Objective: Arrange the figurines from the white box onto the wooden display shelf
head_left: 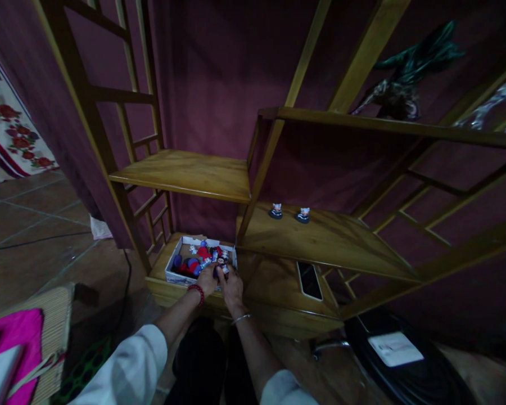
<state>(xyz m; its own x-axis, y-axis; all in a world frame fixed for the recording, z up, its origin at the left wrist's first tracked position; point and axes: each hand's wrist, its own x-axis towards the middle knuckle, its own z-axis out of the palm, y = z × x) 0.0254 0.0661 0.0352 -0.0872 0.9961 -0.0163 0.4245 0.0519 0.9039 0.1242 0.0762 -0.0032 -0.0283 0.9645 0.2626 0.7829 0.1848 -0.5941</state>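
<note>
My left hand [208, 279] and my right hand [231, 286] meet at the front right of a shallow white box [172, 264] on the lower left shelf. Between their fingertips is a small figurine [224, 270], white and dark; both hands look closed on it, though the fingers partly hide it. Inside the box lie several small figures in red, blue and white, among them a white one [193, 249] at the back. Two small figurines with dark bases, a left one [276, 211] and a right one [303, 215], stand upright on the shelf to the right.
A wooden shelf board [185, 169] juts out above the box. A phone [309, 280] lies on the lower board at right. A dark green sculpture [409, 73] stands on the upper right shelf. A black chair [405, 349] holding a white item is at the lower right.
</note>
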